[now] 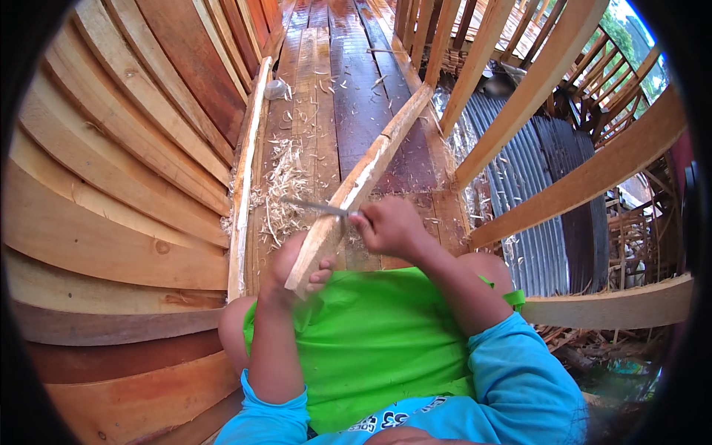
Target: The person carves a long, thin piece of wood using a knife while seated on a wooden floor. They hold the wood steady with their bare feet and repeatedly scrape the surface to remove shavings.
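A long, pale strip of wood [387, 145] slants across the view, from above my lap to the railing on the far right. My left hand [285, 261] wraps round its near end from below, fingertips showing on the right side. In my right hand [391, 227], closed in a fist, is a knife whose thin blade [315, 207] lies across the strip and points left. The handle is mostly hidden by the fingers. Along its upper face the strip shows lighter, freshly cut wood. A bright green cloth [386, 326] covers my lap under both hands.
Curled wood shavings [285, 174] litter the plank floor [315, 81]. Another pale strip [242, 178] lies along the left plank wall [141, 148], near a small greyish round object [275, 90]. Slatted wooden railing [519, 89] rises on the right, with corrugated metal sheets [512, 185] beyond it.
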